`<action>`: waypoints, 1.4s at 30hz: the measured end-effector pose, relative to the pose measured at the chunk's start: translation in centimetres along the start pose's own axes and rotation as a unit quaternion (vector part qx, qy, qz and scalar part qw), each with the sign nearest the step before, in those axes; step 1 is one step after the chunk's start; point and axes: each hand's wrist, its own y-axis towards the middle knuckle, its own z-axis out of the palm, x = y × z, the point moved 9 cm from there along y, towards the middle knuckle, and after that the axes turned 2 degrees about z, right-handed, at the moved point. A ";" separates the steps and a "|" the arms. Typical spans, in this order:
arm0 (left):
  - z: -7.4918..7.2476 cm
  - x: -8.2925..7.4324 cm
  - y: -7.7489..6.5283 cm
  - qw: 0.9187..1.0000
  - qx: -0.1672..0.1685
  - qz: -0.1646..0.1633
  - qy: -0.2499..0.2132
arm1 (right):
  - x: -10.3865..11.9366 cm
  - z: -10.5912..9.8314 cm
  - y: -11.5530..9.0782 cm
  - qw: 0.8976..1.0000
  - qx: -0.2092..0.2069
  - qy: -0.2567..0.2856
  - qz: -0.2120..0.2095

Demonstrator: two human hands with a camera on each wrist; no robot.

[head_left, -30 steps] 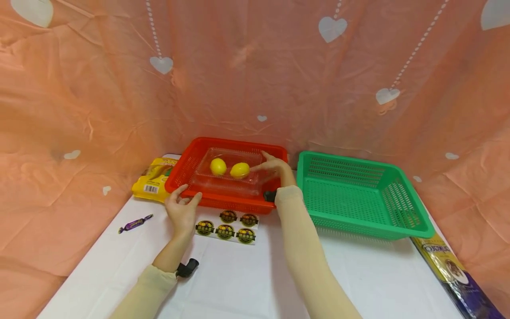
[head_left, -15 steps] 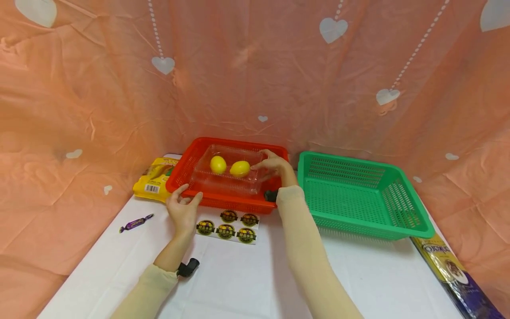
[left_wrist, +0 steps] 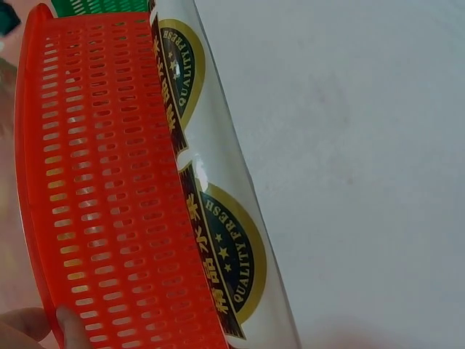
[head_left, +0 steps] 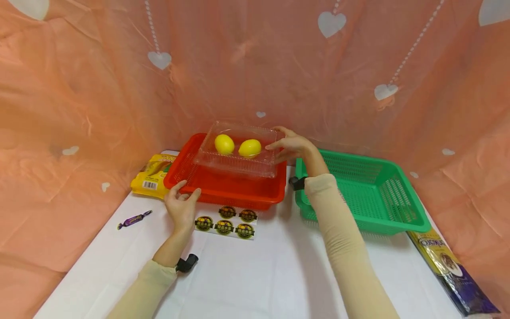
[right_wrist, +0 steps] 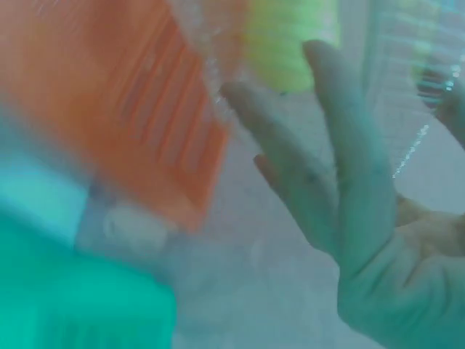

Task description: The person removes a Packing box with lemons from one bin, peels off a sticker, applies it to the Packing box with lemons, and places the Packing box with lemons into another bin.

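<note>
Grips the clear box (head_left: 239, 168) by its right end in the nearer right hand (head_left: 296, 145), with spread fingers, two lemons (head_left: 224, 145) inside. Holds it above the red basket (head_left: 235, 195), just left of that hand, lengthwise from left to right. Pinches the red basket's near-left rim with the left hand (head_left: 181, 207). Works over a white counter (head_left: 243, 274) before a peach curtain (head_left: 239, 75).

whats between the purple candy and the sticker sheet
The left hand, which pinches the rim of the red basket, lies between the candy and sheet, as the head view shows.
</note>
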 end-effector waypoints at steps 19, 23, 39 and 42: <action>-0.6 -1.2 0.6 1.000 -0.004 -0.007 -0.007 | -2.3 -4.5 -15.8 0.996 0.064 -0.048 -0.050; -0.9 -1.0 0.5 1.000 -0.005 -0.016 -0.012 | -3.8 -3.5 -17.9 0.995 0.074 -0.043 -0.056; -1.0 -0.9 0.3 1.000 -0.006 -0.013 0.005 | -11.1 -0.5 -21.8 0.995 0.074 -0.037 -0.060; -1.0 -1.1 0.4 1.000 -0.006 -0.003 0.006 | -12.4 0.1 -22.3 0.994 0.074 -0.049 -0.062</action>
